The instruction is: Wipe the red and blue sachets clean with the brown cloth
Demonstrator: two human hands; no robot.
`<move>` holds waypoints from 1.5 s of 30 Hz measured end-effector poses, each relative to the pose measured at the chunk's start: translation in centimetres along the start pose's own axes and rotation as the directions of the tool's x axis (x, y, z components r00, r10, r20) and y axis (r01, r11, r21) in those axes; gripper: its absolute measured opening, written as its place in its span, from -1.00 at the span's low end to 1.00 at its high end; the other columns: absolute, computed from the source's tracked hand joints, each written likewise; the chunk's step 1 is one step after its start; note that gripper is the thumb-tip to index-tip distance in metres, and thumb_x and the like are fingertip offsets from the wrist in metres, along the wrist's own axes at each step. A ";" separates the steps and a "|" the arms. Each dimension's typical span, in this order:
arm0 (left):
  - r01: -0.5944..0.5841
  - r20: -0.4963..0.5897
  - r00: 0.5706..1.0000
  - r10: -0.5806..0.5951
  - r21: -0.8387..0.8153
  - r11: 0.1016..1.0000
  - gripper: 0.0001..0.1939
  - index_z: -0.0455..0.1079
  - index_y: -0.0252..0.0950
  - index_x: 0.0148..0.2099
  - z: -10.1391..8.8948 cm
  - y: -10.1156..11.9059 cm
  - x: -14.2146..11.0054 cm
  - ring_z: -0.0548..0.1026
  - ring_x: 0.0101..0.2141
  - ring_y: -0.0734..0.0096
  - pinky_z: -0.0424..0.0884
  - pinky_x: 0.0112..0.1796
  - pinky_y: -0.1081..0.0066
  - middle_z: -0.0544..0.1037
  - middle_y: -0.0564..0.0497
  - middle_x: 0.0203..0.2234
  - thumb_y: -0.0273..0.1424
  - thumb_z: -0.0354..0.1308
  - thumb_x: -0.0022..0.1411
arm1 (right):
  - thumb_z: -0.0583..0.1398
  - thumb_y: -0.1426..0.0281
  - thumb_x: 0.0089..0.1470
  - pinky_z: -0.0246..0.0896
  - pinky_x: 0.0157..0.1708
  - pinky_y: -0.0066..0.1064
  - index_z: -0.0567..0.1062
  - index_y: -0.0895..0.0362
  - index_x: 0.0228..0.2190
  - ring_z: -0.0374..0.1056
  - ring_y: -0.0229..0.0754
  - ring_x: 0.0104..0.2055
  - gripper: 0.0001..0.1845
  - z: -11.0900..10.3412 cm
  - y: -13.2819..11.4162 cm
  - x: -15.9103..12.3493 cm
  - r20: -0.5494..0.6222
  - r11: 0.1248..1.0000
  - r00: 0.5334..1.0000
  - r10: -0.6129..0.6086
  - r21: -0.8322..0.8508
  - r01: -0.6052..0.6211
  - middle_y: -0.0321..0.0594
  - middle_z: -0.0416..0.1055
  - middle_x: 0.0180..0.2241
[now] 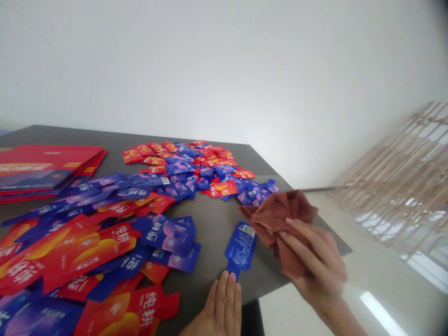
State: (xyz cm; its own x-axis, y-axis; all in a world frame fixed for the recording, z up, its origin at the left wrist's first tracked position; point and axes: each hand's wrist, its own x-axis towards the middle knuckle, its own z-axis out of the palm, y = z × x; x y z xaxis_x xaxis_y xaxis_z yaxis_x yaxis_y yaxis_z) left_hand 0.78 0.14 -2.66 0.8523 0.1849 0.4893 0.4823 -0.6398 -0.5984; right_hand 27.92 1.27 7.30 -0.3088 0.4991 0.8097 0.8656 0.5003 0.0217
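Note:
A single blue pouch (241, 246) lies back side up on the dark table, its barcode and small print showing. My left hand (221, 303) rests flat near the front edge, fingers stretched out with the tips on the pouch's narrow neck. A crumpled brown cloth (276, 224) is gripped in my right hand (317, 256), just right of the pouch and over the table's right side. To the left spreads a large heap of red and blue pouches (101, 238). Behind it, a second heap of pouches (196, 163) covers the far part of the table.
Red printed folders or bags (52, 163) are stacked at the table's left. The table (213, 219) ends at a right edge beside a pale shiny floor (350, 233). A white wall (224, 70) stands behind, and a wooden slatted rack (399, 163) is at the right.

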 end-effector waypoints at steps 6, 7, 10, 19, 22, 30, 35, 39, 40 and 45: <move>-0.017 -0.027 1.000 0.016 -0.069 0.997 -0.63 0.46 -0.51 0.13 0.8 1.2 -0.8 0.63 -0.10 0.06 0.36 0.06 -0.02 0.64 -0.33 -0.07 -0.45 0.04 0.37 | 0.19 0.51 0.05 0.32 -0.01 -0.02 0.50 0.09 0.08 0.40 0.11 0.11 -0.48 1.7 -3.5 1.0 0.393 0.951 0.901 -0.184 0.304 0.061 -0.03 0.50 0.16; -0.020 -0.032 0.999 0.017 -0.090 0.996 -0.66 0.47 -0.50 0.09 0.9 1.4 -0.9 0.64 -0.16 0.08 0.38 0.03 -0.01 0.66 -0.30 -0.14 -0.47 0.08 0.35 | 0.17 0.51 0.03 0.31 -0.01 -0.02 0.51 0.09 0.05 0.40 0.11 0.10 -0.48 2.0 -3.7 1.0 0.437 0.939 0.871 -0.226 0.335 0.075 -0.04 0.51 0.15; -0.009 -0.025 1.000 0.005 -0.157 0.988 -0.69 0.47 -0.48 0.05 0.7 1.2 -0.7 0.63 -0.23 0.11 0.41 -0.04 0.03 0.68 -0.21 -0.25 -0.52 0.13 0.29 | 0.17 0.50 0.00 0.27 0.02 -0.01 0.52 0.09 0.02 0.39 0.09 0.08 -0.50 2.7 -3.7 1.3 0.510 0.923 0.807 -0.297 0.371 0.104 -0.09 0.53 0.13; 0.067 -0.052 0.996 -0.075 -0.140 0.988 -0.66 0.51 -0.48 0.03 -0.8 -1.2 1.2 0.66 -0.08 0.11 0.35 0.04 0.08 0.70 -0.20 -0.12 -0.56 -0.03 0.35 | 0.23 0.44 0.13 0.29 0.02 -0.02 0.51 0.04 0.05 0.39 0.09 0.08 -0.58 4.2 -0.6 1.7 0.492 0.949 0.843 -0.216 0.310 0.063 -0.07 0.53 0.12; 0.068 -0.056 0.996 -0.076 -0.135 0.989 -0.65 0.52 -0.48 0.03 -0.8 -1.2 1.2 0.67 -0.08 0.13 0.34 0.04 0.09 0.70 -0.21 -0.12 -0.56 -0.05 0.37 | 0.26 0.38 0.19 0.32 0.00 -0.05 0.53 0.00 0.06 0.42 0.07 0.05 -0.61 4.7 0.6 1.8 0.445 0.948 0.879 -0.170 0.317 0.023 -0.08 0.54 0.12; 0.014 -0.018 1.000 -0.016 -0.104 0.995 -0.62 0.50 -0.50 0.09 -0.5 -1.0 0.7 0.65 -0.04 0.08 0.36 0.06 0.03 0.68 -0.27 -0.07 -0.53 -0.05 0.37 | 0.28 0.44 0.15 0.41 0.06 -0.05 0.62 0.01 -0.03 0.50 0.02 0.04 -0.67 6.6 3.1 1.2 0.333 0.925 0.938 0.100 0.316 -0.211 -0.10 0.59 0.04; -0.033 -0.001 0.999 0.033 -0.010 0.999 -0.60 0.46 -0.49 0.15 0.2 -0.4 0.2 0.65 -0.03 0.07 0.40 0.05 -0.01 0.65 -0.32 -0.03 -0.51 -0.04 0.38 | 0.27 0.43 0.14 0.45 0.07 -0.06 0.64 0.03 -0.07 0.54 0.03 0.06 -0.69 6.2 2.9 0.8 0.159 0.860 0.918 0.363 0.323 -0.396 -0.11 0.61 0.00; -0.027 0.009 1.000 0.027 0.001 1.000 -0.59 0.44 -0.52 0.19 0.4 0.0 -0.2 0.64 0.00 0.03 0.40 0.08 -0.03 0.63 -0.37 0.01 -0.46 -0.01 0.40 | 0.29 0.44 0.17 0.45 0.06 -0.12 0.63 -0.01 -0.04 0.52 0.01 0.08 -0.68 4.3 1.4 1.6 0.070 0.864 0.925 0.374 0.338 -0.374 -0.12 0.59 0.03; -0.032 0.020 0.999 0.032 -0.003 0.999 -0.58 0.43 -0.52 0.21 0.4 0.1 -0.2 0.63 0.01 0.02 0.39 0.09 -0.03 0.62 -0.38 0.03 -0.46 -0.01 0.41 | 0.28 0.45 0.17 0.44 0.06 -0.13 0.62 -0.03 -0.02 0.52 0.01 0.09 -0.67 3.8 0.9 1.9 0.074 0.872 0.938 0.338 0.350 -0.342 -0.12 0.59 0.03; -0.012 0.018 1.000 0.013 -0.058 0.998 -0.58 0.45 -0.52 0.19 0.4 0.1 -0.2 0.62 0.01 0.03 0.36 0.09 0.01 0.63 -0.34 0.02 -0.48 -0.02 0.41 | 0.30 0.45 0.18 0.41 0.02 -0.11 0.55 -0.03 0.06 0.49 0.02 0.07 -0.59 2.9 -1.9 2.1 0.216 0.896 0.975 0.051 0.422 -0.140 -0.09 0.56 0.08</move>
State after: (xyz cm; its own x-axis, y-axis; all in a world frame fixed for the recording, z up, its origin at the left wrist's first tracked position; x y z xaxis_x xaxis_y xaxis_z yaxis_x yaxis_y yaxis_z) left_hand 0.72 0.38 -3.09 0.8619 0.1899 0.4702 0.4597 -0.6838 -0.5666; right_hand 24.49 3.45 7.28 -0.3420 0.6651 0.6638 0.6525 0.6764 -0.3416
